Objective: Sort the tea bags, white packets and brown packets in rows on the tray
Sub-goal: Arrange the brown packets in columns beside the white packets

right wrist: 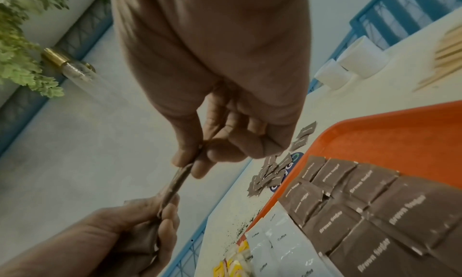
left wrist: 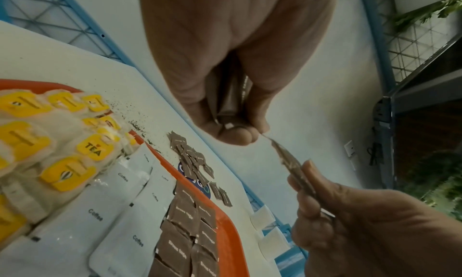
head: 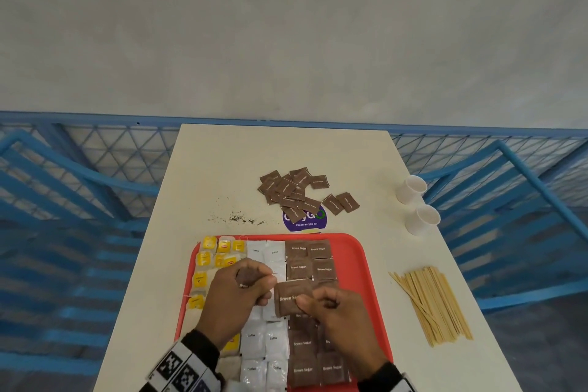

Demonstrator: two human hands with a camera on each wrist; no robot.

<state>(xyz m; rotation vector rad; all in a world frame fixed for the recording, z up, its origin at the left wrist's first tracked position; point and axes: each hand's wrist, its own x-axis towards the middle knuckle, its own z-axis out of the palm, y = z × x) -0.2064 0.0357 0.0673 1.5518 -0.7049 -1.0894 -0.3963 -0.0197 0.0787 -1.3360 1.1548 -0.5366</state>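
Observation:
A red tray (head: 359,264) holds yellow-tagged tea bags (head: 210,245) on the left, white coffee packets (head: 267,251) in the middle and brown sugar packets (head: 310,251) on the right. Above the tray's middle, my left hand (head: 267,286) grips a small stack of brown packets (left wrist: 230,103). My right hand (head: 305,302) pinches one brown packet (head: 289,296) whose far edge reaches the left hand's fingertips (right wrist: 167,208). A loose pile of brown packets (head: 292,191) lies on the table beyond the tray.
Two white paper cups (head: 412,188) lie at the table's right edge, with a bundle of wooden stirrers (head: 436,305) nearer me. Spilled tea grains (head: 235,218) and a purple sticker (head: 305,223) sit just past the tray. Blue railing and benches flank the table.

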